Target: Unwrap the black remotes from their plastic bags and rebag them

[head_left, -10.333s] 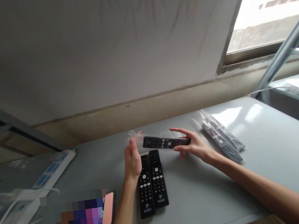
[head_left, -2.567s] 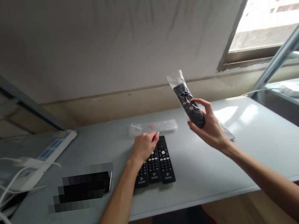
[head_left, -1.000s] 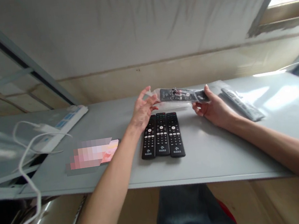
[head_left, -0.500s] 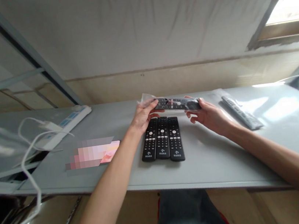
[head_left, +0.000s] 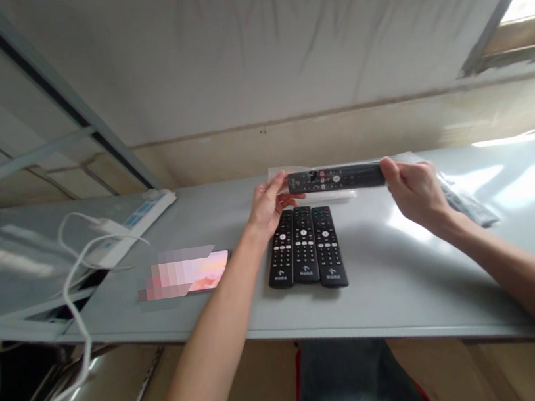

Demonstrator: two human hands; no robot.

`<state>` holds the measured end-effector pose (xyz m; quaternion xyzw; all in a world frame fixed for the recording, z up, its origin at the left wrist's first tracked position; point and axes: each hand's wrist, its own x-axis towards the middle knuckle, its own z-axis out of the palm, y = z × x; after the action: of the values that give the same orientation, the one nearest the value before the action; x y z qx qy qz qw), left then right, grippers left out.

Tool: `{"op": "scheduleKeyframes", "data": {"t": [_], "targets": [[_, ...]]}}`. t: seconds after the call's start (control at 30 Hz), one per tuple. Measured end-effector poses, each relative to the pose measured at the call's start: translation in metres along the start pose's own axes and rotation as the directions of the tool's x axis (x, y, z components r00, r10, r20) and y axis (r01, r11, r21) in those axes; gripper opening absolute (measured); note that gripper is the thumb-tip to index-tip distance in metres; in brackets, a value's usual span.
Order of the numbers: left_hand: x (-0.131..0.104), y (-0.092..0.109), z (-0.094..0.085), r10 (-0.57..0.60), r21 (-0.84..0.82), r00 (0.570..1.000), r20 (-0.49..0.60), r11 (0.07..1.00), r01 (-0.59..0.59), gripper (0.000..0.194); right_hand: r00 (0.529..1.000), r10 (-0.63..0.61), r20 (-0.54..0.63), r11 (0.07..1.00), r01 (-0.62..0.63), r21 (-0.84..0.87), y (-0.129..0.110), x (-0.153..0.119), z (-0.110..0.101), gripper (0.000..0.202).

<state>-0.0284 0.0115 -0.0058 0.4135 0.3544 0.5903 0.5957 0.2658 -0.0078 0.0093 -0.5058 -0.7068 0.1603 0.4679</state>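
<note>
One remote (head_left: pixel 327 180), held at both ends by left hand (head_left: pixel 267 208) and right hand (head_left: pixel 418 191); its wrapper (head_left: pixel 364 175) was newly drawn taut.

The table (head_left: pixel 384 290) has a smooth, pale gray surface with a soft sheen that turns to glare at its right, and on it lie three remotes (head_left: pixel 304 245) of matt black plastic with small pale buttons. Above the table, the held remote (head_left: pixel 344 178) is dark plastic inside clear, crinkled, shiny film, while the wall (head_left: pixel 246 51) behind the table looks matt, streaked and stained; left of the table's middle, the power strip (head_left: pixel 136 224) is smooth white plastic.
</note>
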Motion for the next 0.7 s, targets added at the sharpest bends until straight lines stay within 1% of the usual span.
{"op": "scheduleKeyframes", "data": {"t": [0.07,0.1,0.17,0.27,0.37,0.43,0.5,0.57,0.63,0.67,0.7], "targets": [[0.001,-0.001,-0.002,-0.003,-0.022,1.0,-0.028,1.0,0.003,0.038,0.999,0.002,-0.046,1.0,-0.003,-0.021,-0.006,0.006,-0.002,0.078],[0.001,-0.001,-0.003,-0.008,-0.032,0.999,-0.04,0.999,0.007,0.037,0.999,0.013,-0.046,1.0,-0.013,0.001,-0.01,0.01,-0.002,0.077],[0.002,0.0,-0.004,-0.021,-0.056,0.999,-0.042,0.998,0.019,0.039,0.999,0.033,-0.03,0.997,-0.031,0.074,-0.019,0.021,-0.003,0.074],[0.002,0.001,-0.004,-0.046,-0.092,0.999,-0.007,0.995,0.045,0.047,1.0,0.012,0.016,0.989,-0.014,0.146,-0.039,0.045,-0.007,0.067],[0.002,0.0,-0.003,-0.054,-0.117,0.998,0.011,0.992,0.055,0.049,0.995,0.003,0.096,0.995,-0.013,0.1,-0.066,0.072,-0.015,0.054],[0.002,-0.001,-0.003,-0.06,-0.133,0.998,0.027,0.989,0.063,0.048,0.994,-0.011,0.106,0.999,0.005,0.051,-0.084,0.087,-0.021,0.048],[0.002,-0.002,-0.002,-0.074,-0.15,0.996,0.048,0.985,0.081,0.047,0.996,-0.041,0.075,0.999,0.038,0.036,-0.097,0.098,-0.028,0.047],[0.001,-0.002,-0.002,-0.08,-0.171,0.995,0.066,0.981,0.091,0.044,0.996,-0.08,0.038,0.995,0.078,0.065,-0.103,0.106,-0.037,0.054],[0.001,-0.003,-0.001,-0.074,-0.183,0.993,0.091,0.979,0.09,0.042,0.991,-0.135,-0.018,0.978,0.136,0.16,-0.101,0.113,-0.047,0.056],[0.0,-0.003,-0.001,-0.07,-0.184,0.992,0.104,0.979,0.088,0.041,0.986,-0.157,-0.06,0.959,0.167,0.231,-0.096,0.118,-0.053,0.054],[0.0,-0.004,0.0,-0.067,-0.182,0.991,0.114,0.979,0.087,0.04,0.978,-0.167,-0.127,0.928,0.2,0.313,-0.089,0.122,-0.059,0.05]]}}
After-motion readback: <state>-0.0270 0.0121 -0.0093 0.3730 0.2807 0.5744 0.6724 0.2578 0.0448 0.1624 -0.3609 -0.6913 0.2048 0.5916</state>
